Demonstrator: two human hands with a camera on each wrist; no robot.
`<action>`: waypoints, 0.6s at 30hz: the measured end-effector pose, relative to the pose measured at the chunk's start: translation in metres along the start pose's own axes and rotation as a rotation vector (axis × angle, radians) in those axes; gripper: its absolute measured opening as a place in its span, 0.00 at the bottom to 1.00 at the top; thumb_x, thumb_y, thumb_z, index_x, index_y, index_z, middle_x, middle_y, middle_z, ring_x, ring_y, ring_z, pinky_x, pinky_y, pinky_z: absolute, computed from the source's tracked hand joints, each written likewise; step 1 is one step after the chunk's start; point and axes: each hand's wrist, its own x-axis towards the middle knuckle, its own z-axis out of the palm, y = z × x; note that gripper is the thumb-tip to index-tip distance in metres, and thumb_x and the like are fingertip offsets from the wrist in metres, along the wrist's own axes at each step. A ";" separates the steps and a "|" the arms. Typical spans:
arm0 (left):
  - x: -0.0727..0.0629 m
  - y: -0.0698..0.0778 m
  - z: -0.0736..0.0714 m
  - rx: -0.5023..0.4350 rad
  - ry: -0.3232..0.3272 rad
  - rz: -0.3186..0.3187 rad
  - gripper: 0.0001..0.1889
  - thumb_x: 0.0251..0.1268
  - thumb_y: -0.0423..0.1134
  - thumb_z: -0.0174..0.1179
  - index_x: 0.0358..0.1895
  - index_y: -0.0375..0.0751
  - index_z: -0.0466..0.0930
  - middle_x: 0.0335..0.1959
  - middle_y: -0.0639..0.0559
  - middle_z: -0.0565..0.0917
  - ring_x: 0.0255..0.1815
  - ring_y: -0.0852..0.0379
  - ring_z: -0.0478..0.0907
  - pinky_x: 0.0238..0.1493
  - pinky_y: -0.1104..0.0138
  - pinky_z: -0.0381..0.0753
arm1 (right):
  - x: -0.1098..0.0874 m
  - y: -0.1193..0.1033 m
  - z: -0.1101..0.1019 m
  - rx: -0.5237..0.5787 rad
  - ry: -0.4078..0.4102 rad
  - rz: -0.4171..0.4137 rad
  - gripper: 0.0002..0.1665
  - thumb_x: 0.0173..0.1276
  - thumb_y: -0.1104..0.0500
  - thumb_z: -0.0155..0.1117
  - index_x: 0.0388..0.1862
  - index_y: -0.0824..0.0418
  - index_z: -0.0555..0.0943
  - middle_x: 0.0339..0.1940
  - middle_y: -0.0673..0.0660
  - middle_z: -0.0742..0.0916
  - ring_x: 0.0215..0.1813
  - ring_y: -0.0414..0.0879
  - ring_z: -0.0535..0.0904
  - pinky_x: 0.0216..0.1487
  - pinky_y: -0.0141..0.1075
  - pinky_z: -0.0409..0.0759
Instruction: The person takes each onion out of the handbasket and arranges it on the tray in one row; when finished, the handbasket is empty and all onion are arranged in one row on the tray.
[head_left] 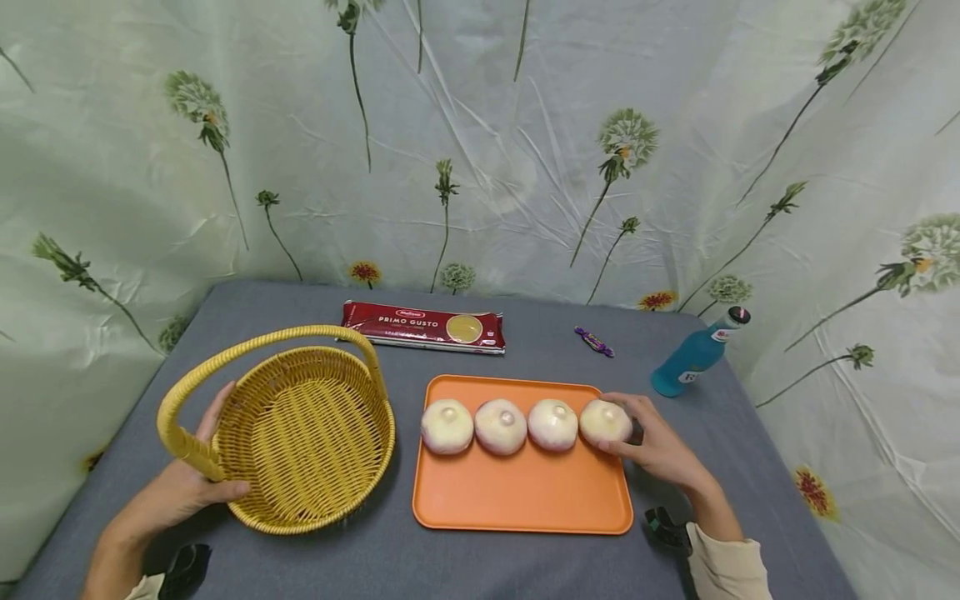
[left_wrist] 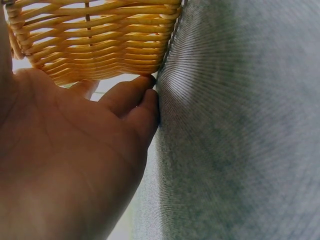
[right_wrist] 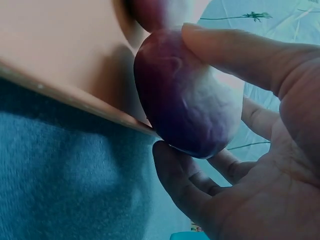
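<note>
On the left stands a round yellow wicker basket with a tall arched handle, nothing inside it. My left hand holds its left side, thumb over the rim near the handle's base and fingers along the outer wall. The left wrist view shows the woven wall above the fingers, close to the cloth. An orange tray carries a row of several purple-and-white onions. My right hand grips the rightmost onion between thumb and fingers, at the tray's right edge.
Behind the basket and tray lies a red spaghetti packet. A purple-wrapped candy is right of it. A blue bottle stands at the back right, beyond my right hand. A flower-print curtain closes off the grey table's back.
</note>
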 end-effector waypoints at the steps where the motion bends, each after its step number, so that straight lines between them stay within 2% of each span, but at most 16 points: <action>1: -0.001 0.000 0.000 0.002 0.000 0.000 0.68 0.50 0.16 0.67 0.81 0.50 0.23 0.79 0.63 0.40 0.66 0.86 0.56 0.53 0.86 0.66 | 0.001 0.000 0.001 0.000 -0.004 -0.002 0.38 0.65 0.51 0.73 0.71 0.57 0.70 0.66 0.66 0.69 0.56 0.56 0.72 0.49 0.45 0.75; 4: -0.002 0.000 0.000 0.016 0.001 0.002 0.68 0.50 0.16 0.68 0.81 0.51 0.23 0.80 0.64 0.39 0.66 0.87 0.54 0.54 0.87 0.64 | 0.001 -0.001 0.003 -0.001 -0.012 -0.001 0.38 0.65 0.51 0.73 0.71 0.56 0.70 0.66 0.66 0.69 0.58 0.58 0.70 0.51 0.47 0.74; 9: -0.001 -0.001 0.000 -0.006 -0.002 0.012 0.68 0.51 0.18 0.68 0.81 0.53 0.24 0.78 0.65 0.44 0.67 0.86 0.55 0.55 0.86 0.63 | 0.001 0.001 0.002 -0.007 -0.021 0.025 0.41 0.64 0.49 0.73 0.73 0.57 0.68 0.66 0.66 0.69 0.60 0.59 0.70 0.52 0.47 0.74; 11: 0.000 -0.002 -0.001 -0.014 -0.009 0.024 0.68 0.52 0.21 0.70 0.81 0.54 0.23 0.80 0.62 0.40 0.69 0.85 0.53 0.57 0.86 0.61 | 0.001 0.002 0.002 -0.008 -0.025 0.036 0.44 0.64 0.49 0.73 0.74 0.57 0.66 0.65 0.66 0.69 0.58 0.58 0.71 0.52 0.47 0.74; 14: -0.004 -0.003 -0.008 -0.034 -0.015 0.010 0.67 0.56 0.25 0.71 0.81 0.56 0.21 0.83 0.58 0.33 0.72 0.85 0.47 0.59 0.86 0.58 | 0.001 0.002 0.001 0.009 -0.024 0.041 0.46 0.64 0.49 0.74 0.75 0.59 0.64 0.64 0.66 0.69 0.58 0.59 0.72 0.54 0.49 0.77; 16: -0.012 -0.002 -0.015 -0.011 -0.003 -0.055 0.66 0.58 0.27 0.70 0.81 0.58 0.21 0.83 0.58 0.28 0.72 0.85 0.42 0.60 0.88 0.54 | -0.001 0.002 0.000 0.030 -0.014 0.036 0.46 0.65 0.50 0.73 0.76 0.60 0.63 0.67 0.67 0.68 0.60 0.61 0.74 0.57 0.54 0.78; 18: -0.023 0.002 -0.023 0.041 0.031 -0.187 0.65 0.61 0.30 0.69 0.80 0.64 0.20 0.82 0.60 0.25 0.79 0.75 0.33 0.75 0.75 0.48 | -0.004 0.002 -0.004 0.047 0.010 0.027 0.45 0.66 0.51 0.72 0.76 0.61 0.62 0.70 0.68 0.68 0.63 0.64 0.73 0.60 0.57 0.76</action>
